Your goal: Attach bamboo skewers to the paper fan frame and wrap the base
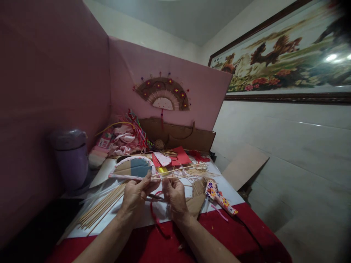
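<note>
My left hand [138,191] is closed, with thumb and fingers pinching the right end of a half-round cardboard piece [120,168]. White trim with small pink spots edges that piece, and a blue-grey patch covers part of it. Thin wooden sticks [186,169] reach out to the right from beside my left fingertips. Close by, my right hand [175,193] is closed, its fingertips pinched at the sticks; the exact grip is partly hidden. Below and between my hands lie a dark, slim metal tool [157,197] and a curved red fuzzy strip [154,215].
A bundle of wooden sticks [102,206] lies left. To the right are cut cardboard [196,201] and a flower-patterned glue gun [221,199] with a cable. Behind stand craft supplies [126,137], a purple bin [70,160] and a decorated fan [164,93] on a pink panel.
</note>
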The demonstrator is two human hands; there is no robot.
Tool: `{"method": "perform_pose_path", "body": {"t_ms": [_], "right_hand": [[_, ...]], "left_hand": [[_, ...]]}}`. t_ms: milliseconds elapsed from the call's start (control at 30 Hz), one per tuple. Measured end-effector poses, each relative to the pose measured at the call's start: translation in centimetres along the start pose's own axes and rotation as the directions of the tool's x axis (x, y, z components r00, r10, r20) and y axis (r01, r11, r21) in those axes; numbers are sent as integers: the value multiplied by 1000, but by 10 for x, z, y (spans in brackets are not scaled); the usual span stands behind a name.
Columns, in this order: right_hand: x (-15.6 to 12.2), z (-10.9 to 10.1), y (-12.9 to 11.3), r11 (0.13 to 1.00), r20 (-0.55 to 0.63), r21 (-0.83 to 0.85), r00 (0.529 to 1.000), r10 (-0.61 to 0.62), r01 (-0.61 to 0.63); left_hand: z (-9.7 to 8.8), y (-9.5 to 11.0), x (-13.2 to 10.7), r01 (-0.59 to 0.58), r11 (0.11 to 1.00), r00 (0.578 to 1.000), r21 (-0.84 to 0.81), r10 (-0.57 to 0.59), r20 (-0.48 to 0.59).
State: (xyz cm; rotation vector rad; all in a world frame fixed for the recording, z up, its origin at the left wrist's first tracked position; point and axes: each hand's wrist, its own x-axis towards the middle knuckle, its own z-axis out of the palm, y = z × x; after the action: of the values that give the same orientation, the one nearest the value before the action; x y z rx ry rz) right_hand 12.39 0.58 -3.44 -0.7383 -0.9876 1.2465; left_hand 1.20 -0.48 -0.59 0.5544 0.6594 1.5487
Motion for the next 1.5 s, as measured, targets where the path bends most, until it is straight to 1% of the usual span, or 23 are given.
{"method": "perform_pose_path", "body": {"t_ms": [133,233,300,367,500,600,800,900,967,1133,1200,1233,1300,1333,1367,1400,1467,1500], "right_hand": [[-4,1,0,998,-6,69,1000,8,-7],[-8,2,-4,988,-73,155,997,11,0],[-9,3,-8,978,-137,209,990,16,13],[-7,2,-11,968,-173,249,985,13,32],[-1,-2,-16,950,-180,311,982,53,6],[3,-4,-18,935,-166,354,982,88,-23],[6,-6,-16,929,-145,366,983,110,-50],[8,-7,-12,940,-157,334,980,121,-62],[9,-8,-9,951,-150,301,981,119,-69],[13,-10,-6,962,-147,251,978,147,-107],[15,-13,-6,978,-148,185,981,123,-95],[16,-15,-6,990,-152,118,984,90,-73],[19,-19,-5,996,-162,-86,987,-19,5],[20,-21,-5,975,-157,-214,984,-90,55],[21,-22,-5,932,-138,-346,977,-165,109],[21,-24,-4,867,-102,-471,967,-235,161],[19,-24,-3,692,28,-674,946,-323,256],[17,-23,-3,596,109,-747,939,-327,294]], "left_hand": [[-1,3,-2,13,999,1000,-37,-13,9],[-1,7,-1,26,997,1000,-68,-26,-4],[0,10,0,26,996,999,-84,-28,-28],[2,13,0,21,995,998,-93,-27,-59],[4,16,0,4,995,994,-96,-15,-109],[4,15,0,6,997,997,-77,-12,-76],[2,13,-2,5,999,997,-40,-2,73],[1,13,-3,13,999,993,-49,-7,121],[0,14,-3,15,998,993,-63,-7,120],[0,17,-1,-8,996,997,-86,14,71],[1,19,-1,-8,997,997,-81,14,76],[1,20,-1,-10,997,996,-77,16,83],[2,23,-1,-29,997,995,-71,35,88],[1,25,-1,-45,997,995,-70,51,86],[1,26,-1,-65,995,994,-71,71,84],[0,28,0,-86,994,992,-72,92,82],[-1,31,1,-117,990,989,-74,124,87],[-1,32,2,-128,989,987,-76,135,91]]}}
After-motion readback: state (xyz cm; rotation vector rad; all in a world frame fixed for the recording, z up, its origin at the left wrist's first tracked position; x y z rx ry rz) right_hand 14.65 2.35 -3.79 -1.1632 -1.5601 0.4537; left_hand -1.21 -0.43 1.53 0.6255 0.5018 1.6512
